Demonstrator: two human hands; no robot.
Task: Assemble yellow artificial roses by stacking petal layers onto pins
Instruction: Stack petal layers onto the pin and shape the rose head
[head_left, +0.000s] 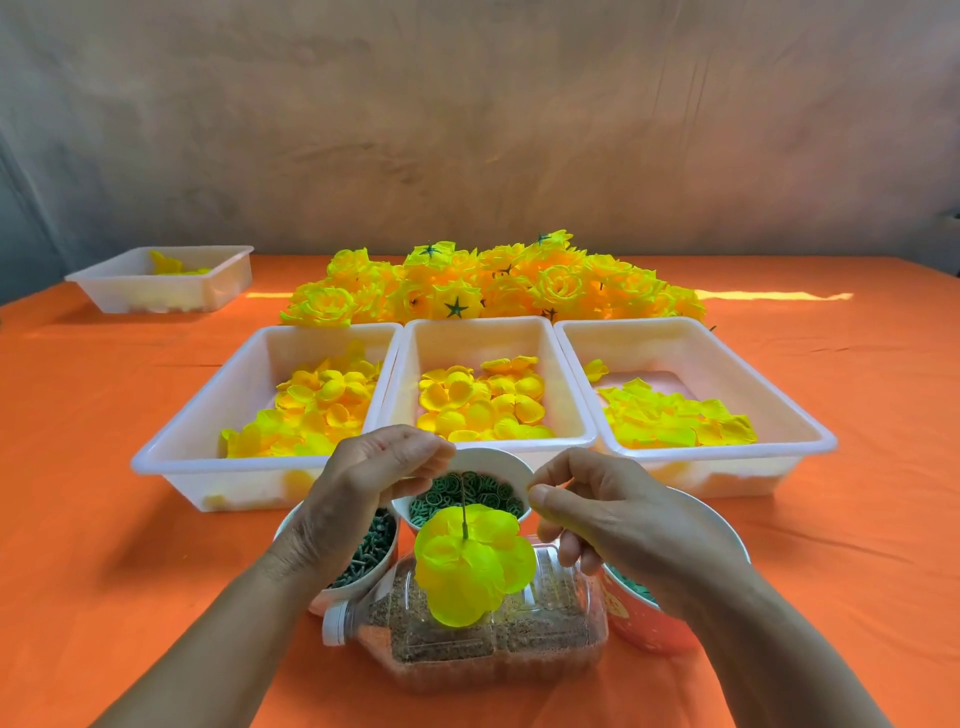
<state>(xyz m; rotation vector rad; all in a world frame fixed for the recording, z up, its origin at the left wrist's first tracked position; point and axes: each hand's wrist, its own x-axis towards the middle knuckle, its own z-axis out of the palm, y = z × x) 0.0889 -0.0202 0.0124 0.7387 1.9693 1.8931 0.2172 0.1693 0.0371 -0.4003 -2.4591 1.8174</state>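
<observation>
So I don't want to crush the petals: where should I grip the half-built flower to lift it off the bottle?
Probably pinch the bare pin above the petal layer, coming straight down from above. The shaft stands nearly upright and clear there, while the petals spread wide round its lower part over the bottle, blocking any side approach.

Left hand (363, 486) and right hand (613, 506) flank a pin (462, 506) bearing yellow petal layers (472, 569), grips unclear.

Orange tablecloth (104, 519); white trays (208, 478); yellow petals (475, 566); roses (519, 286) yellow-orange (green star backs); green rings (488, 493).
</observation>
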